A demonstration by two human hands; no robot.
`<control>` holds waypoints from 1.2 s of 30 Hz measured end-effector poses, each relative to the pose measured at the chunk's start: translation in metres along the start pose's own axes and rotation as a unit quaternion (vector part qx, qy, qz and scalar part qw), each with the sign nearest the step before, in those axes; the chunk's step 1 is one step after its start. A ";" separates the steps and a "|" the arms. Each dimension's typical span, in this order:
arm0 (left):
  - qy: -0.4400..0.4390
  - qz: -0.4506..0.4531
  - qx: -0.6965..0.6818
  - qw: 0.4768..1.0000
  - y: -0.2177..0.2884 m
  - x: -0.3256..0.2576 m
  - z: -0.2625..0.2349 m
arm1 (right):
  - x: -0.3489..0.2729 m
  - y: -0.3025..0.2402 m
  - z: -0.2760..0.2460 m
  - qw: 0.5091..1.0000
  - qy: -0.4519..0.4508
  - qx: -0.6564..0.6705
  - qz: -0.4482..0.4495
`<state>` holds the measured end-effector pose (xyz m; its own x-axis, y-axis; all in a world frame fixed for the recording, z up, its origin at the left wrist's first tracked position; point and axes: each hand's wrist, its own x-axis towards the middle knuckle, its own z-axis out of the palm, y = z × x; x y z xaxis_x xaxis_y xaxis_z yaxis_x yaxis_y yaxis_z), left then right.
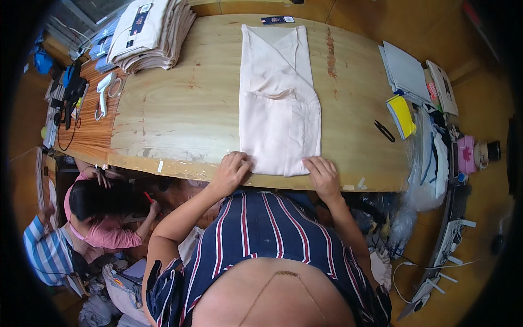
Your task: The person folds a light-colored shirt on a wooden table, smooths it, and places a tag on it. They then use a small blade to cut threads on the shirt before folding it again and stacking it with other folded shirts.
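Cloth [279, 106], soft and limp, likely light, lies folded on desk [180, 109]; left hand [230, 171] and right hand [322, 175] press its near corners flat, fingers spread, clamping nothing.

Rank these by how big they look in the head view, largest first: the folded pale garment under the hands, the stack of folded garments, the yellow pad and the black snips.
1. folded pale garment
2. stack of folded garments, though it is cut off at the picture's top edge
3. yellow pad
4. black snips
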<state>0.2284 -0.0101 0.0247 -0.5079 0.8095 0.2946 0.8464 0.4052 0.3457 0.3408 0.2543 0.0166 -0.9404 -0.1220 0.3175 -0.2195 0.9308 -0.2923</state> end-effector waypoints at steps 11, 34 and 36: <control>0.017 -0.093 -0.355 0.930 0.034 0.034 -0.106 | 0.031 0.017 -0.143 0.912 -0.124 0.391 0.013; 0.011 -0.224 -0.259 0.939 -0.096 0.090 -0.003 | 0.130 0.082 0.027 0.881 -0.012 0.379 0.282; 0.067 -0.150 -0.214 0.963 -0.094 0.096 -0.003 | 0.129 0.085 0.034 0.919 0.029 0.295 0.260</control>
<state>0.0997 0.0280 0.0229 -0.7600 0.6094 0.2260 0.5290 0.3780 0.7598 0.1924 0.3062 0.0017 -0.9467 0.3197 0.0389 0.1362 0.5069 -0.8511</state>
